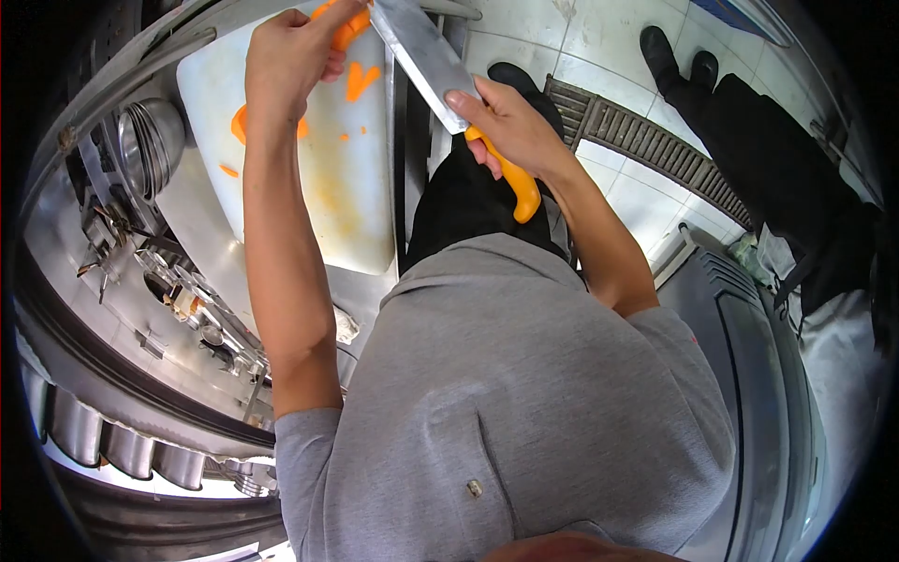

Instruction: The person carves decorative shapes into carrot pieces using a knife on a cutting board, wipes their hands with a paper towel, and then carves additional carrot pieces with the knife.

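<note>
My right hand (510, 122) is closed round a cleaver (421, 61) with a broad metal blade and an orange-yellow handle, the thumb lying along the blade. The blade slants up and left, past the cutting board's edge. My left hand (290, 61) is over the white cutting board (346, 187), fingers bent and one reaching to the blade's far end. Orange carrot pieces (348, 33) show right beside those fingers; whether they grip any is hidden. More carrot pieces (361, 81) lie on the board, some partly behind my left wrist.
Stacked metal bowls (150, 150) stand left of the board on the steel counter (201, 201). Utensils and small containers (192, 304) sit further left. Another person in black trousers (768, 150) stands at the right, near a floor drain grate (646, 140) and a grey bin (740, 347).
</note>
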